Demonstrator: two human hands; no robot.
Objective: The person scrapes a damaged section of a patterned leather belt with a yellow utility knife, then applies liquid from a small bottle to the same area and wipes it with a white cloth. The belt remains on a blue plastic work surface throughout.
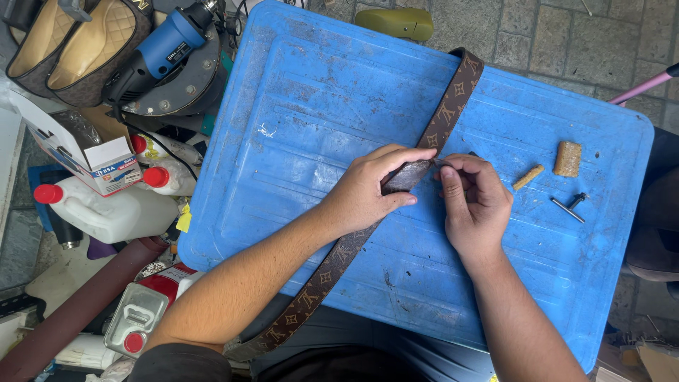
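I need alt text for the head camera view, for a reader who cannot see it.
Two bare hands, left hand and right hand, pinch a brown patterned strap lying diagonally across a blue plastic lid. A small metal tool lies to the right.

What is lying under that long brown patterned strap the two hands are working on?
The long brown patterned strap lies across a scuffed blue plastic board. The left hand and right hand cover its middle, so what lies beneath there cannot be seen.

Worn blue plastic tabletop (pixel 297 85) over grey stone-paved floor (pixel 566 35), daylit, clutter at one side.
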